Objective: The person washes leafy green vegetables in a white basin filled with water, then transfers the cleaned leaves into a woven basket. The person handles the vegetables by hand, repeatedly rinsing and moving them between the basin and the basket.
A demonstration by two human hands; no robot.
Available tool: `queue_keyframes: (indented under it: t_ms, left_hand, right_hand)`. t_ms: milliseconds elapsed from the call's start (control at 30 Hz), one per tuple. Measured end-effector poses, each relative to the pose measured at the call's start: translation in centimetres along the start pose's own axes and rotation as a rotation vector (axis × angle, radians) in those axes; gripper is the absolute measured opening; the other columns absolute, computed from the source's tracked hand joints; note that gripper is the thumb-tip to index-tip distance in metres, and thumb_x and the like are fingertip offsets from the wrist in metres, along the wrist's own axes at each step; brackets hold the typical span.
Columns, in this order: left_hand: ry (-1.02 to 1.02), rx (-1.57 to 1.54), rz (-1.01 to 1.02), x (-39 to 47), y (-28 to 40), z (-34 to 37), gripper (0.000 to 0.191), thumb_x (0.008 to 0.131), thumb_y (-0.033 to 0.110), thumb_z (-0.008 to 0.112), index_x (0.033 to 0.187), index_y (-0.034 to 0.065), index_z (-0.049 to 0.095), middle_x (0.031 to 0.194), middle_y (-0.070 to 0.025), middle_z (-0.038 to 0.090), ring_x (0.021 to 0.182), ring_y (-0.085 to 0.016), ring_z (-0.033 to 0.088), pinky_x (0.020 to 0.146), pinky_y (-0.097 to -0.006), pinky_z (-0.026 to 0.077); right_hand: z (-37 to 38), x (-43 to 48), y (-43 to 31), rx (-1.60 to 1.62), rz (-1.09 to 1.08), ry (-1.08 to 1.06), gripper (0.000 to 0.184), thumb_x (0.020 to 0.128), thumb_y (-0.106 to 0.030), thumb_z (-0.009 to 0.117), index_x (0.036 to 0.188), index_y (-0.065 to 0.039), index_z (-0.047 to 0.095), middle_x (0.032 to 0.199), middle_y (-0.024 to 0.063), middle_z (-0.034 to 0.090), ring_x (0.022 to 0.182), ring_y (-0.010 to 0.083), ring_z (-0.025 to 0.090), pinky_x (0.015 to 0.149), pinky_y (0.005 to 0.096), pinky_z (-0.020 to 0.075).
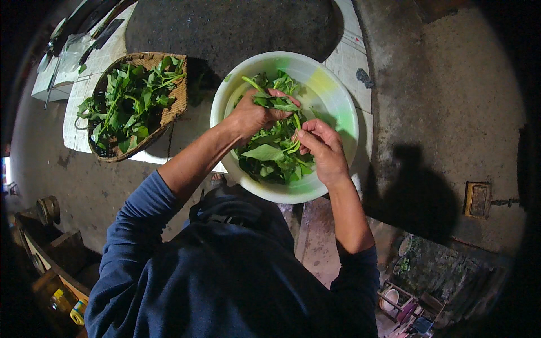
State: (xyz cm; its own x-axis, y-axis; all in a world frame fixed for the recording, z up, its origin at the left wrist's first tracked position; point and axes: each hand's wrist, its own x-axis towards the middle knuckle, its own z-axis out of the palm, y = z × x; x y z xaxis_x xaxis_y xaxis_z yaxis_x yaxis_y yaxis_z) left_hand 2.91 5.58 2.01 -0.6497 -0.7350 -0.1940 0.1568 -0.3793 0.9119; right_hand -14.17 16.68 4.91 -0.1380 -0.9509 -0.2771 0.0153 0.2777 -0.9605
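Both of my hands are over a pale plastic basin (338, 105) with green and yellow patches, which holds leafy greens (270, 139). My left hand (253, 112) grips a small bunch of leaves and stems near the basin's middle. Between thumb and fingers, my right hand (321, 143) pinches a light green stem (298, 122) just to the right of that bunch. More leaves lie loose beneath both hands. To the left, apart from the basin, a woven bamboo basket (179, 91) carries another heap of leafy greens (131, 101).
A large dark round surface (232, 29), perhaps a wok lid, lies beyond the basin on a white-tiled counter (346, 29). Knives (101, 40) and a clear plastic bag (76, 48) are at the far left. A wall (431, 84) borders the counter on the right.
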Motion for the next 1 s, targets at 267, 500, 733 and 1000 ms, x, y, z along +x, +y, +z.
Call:
queue_keyframes:
  t_ms: [267,500,733,1000]
  left_hand:
    - [0.125,0.148,0.13,0.2,-0.7,0.9,0.021,0.082,0.006,0.079,0.098,0.0028,0.067,0.089,-0.0029,0.069,0.079,-0.01,0.062,0.071,-0.0268,0.052]
    - [0.354,-0.048,0.049,0.7,-0.2,1.6,0.023,0.084,0.004,0.076,0.105,0.0009,0.067,0.095,-0.0065,0.07,0.084,-0.013,0.064,0.076,-0.0298,0.052]
    - [0.093,0.091,-0.001,1.4,-0.5,2.0,0.03,0.083,0.006,0.076,0.11,-0.0014,0.066,0.1,-0.009,0.07,0.084,-0.016,0.065,0.071,-0.0292,0.053]
    - [-0.054,-0.281,-0.19,1.0,-1.0,2.0,0.028,0.092,0.017,0.062,0.116,0.0023,0.06,0.107,-0.0084,0.066,0.097,-0.018,0.062,0.069,-0.0304,0.048]
  right_hand:
    - [-1.4,0.6,1.4,-0.232,-0.175,0.068,0.011,0.091,-0.013,0.064,0.087,-0.003,0.062,0.075,-0.0025,0.059,0.067,0.0053,0.052,0.062,0.0205,0.0412]
    - [-3.3,2.7,2.9,0.381,-0.049,0.674,0.015,0.096,-0.019,0.058,0.089,-0.005,0.059,0.076,0.0002,0.054,0.068,0.0106,0.049,0.057,0.0263,0.0406]
    - [-3.6,2.6,0.6,-0.21,-0.206,0.255,0.022,0.097,-0.024,0.062,0.107,-0.004,0.06,0.09,-0.0022,0.057,0.071,0.0076,0.05,0.062,0.0227,0.0413]
    - [-2.5,2.5,2.4,-0.174,-0.038,0.068,0.026,0.096,-0.026,0.067,0.104,-0.001,0.066,0.095,-0.0012,0.065,0.085,0.0063,0.055,0.079,0.0243,0.0451]
